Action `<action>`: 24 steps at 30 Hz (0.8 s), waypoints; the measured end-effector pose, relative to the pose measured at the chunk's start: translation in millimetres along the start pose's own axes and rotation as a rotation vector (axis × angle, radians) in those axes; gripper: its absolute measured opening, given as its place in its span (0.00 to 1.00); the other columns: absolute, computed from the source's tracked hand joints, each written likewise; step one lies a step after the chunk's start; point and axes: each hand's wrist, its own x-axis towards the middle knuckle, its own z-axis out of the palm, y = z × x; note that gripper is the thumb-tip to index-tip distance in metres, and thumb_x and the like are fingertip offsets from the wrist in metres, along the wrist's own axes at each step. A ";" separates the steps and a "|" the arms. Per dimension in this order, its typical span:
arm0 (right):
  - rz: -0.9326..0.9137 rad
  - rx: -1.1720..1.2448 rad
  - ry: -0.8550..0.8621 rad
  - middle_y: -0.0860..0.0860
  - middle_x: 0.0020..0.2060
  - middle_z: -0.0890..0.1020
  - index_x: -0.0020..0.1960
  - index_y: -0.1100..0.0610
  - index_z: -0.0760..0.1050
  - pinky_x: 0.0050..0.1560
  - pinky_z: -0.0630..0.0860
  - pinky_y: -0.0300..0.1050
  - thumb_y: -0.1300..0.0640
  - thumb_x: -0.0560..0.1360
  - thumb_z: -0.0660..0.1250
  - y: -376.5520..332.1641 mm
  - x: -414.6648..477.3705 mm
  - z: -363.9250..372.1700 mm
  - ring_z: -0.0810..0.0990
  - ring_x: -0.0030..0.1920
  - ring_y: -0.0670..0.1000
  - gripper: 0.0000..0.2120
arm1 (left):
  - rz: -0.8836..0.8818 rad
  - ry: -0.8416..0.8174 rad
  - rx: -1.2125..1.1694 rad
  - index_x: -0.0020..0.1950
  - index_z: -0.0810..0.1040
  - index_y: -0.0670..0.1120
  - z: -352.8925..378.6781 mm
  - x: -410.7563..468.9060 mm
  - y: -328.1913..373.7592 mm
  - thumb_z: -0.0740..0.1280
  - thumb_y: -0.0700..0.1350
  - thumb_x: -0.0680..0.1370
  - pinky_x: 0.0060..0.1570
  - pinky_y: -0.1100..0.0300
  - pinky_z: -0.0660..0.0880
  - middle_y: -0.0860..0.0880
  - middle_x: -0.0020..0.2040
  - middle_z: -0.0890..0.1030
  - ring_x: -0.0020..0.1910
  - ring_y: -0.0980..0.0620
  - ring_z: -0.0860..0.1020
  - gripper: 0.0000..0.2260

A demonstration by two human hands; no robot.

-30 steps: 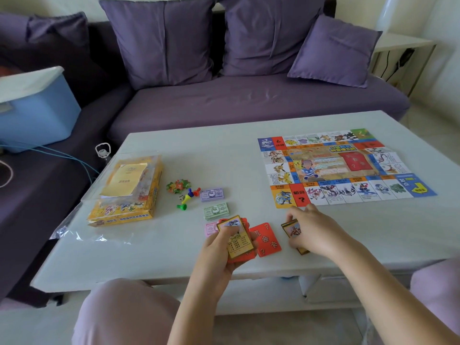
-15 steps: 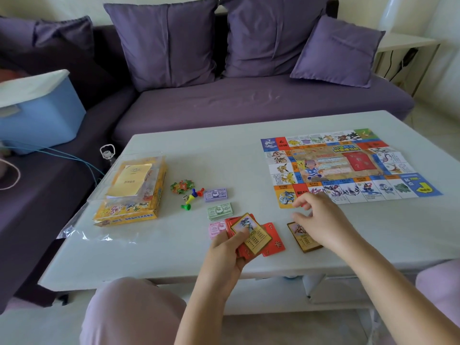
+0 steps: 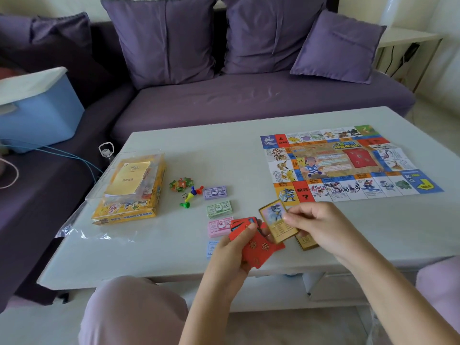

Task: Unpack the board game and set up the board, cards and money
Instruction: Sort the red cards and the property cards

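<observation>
**Cards loosely fanned close to the near edge**

Left hand [image 3: 229, 257] curls round a spread of red cards [image 3: 258, 249], thumb across their top. Right hand [image 3: 321, 225] pinches a gold-bordered card [image 3: 277, 221] between thumb and fingertips, and this card overlaps the red ones. A second gold card [image 3: 305, 243] lies flat on the desk [image 3: 161, 260] under the right hand, near the near edge.

The red cards are splayed unevenly, so a slack grip would probably let some slide out and drop over the near edge. Pulling the gold card away quickly could drag a red one with it and mix the two kinds. Just left of the left hand, the pink money [image 3: 219, 226] and the partly hidden blue money [image 3: 211, 247] could be scattered by a wrist swinging that way. The green money [image 3: 219, 208] and purple money [image 3: 215, 192] lie further in and look safer. The board [image 3: 348, 163], toward the far right corner, looks like a thin creased sheet, so a dragging forearm might shift it.

The notes carry printed numerals that are too small to read with confidence. The red cards bear gold Chinese characters, blurred here. On the board, red squares show a black question mark and the blue corner shows a yellow arrow. The yellow box [image 3: 132, 212] by the left edge has Chinese lettering along its side, which cannot be read.
</observation>
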 end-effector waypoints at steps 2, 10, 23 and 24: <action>0.038 0.055 0.092 0.47 0.32 0.83 0.42 0.56 0.83 0.32 0.74 0.32 0.57 0.74 0.71 3.5 2.4 -14.5 0.77 0.28 0.42 0.03 | -0.061 -0.032 -0.106 0.54 0.76 0.35 0.0 1.3 1.8 0.62 0.37 0.76 0.37 0.55 0.81 0.37 0.44 0.81 0.39 0.43 0.82 0.09; 0.233 -0.187 0.121 0.51 0.28 0.81 0.38 0.55 0.81 0.32 0.70 0.36 0.51 0.72 0.72 39.8 12.9 -33.3 0.76 0.28 0.45 0.09 | -0.096 -0.058 -0.226 0.55 0.73 0.34 -4.2 3.2 7.7 0.55 0.36 0.75 0.43 0.52 0.80 0.34 0.45 0.81 0.41 0.40 0.82 0.12; 0.030 -0.160 0.055 0.48 0.40 0.82 0.45 0.53 0.79 0.42 0.73 0.37 0.41 0.69 0.71 22.8 3.1 -15.2 0.79 0.42 0.47 0.15 | 0.082 0.106 0.110 0.54 0.78 0.40 -11.0 7.6 -0.8 0.66 0.32 0.74 0.36 0.60 0.81 0.44 0.41 0.84 0.38 0.50 0.83 0.10; 0.003 -0.103 -0.027 0.47 0.40 0.83 0.46 0.52 0.81 0.43 0.74 0.35 0.40 0.67 0.71 14.4 -1.0 -10.4 0.80 0.42 0.45 0.16 | 0.110 0.100 0.128 0.54 0.78 0.41 -11.2 7.4 -1.1 0.67 0.32 0.73 0.38 0.59 0.81 0.45 0.41 0.85 0.38 0.51 0.83 0.11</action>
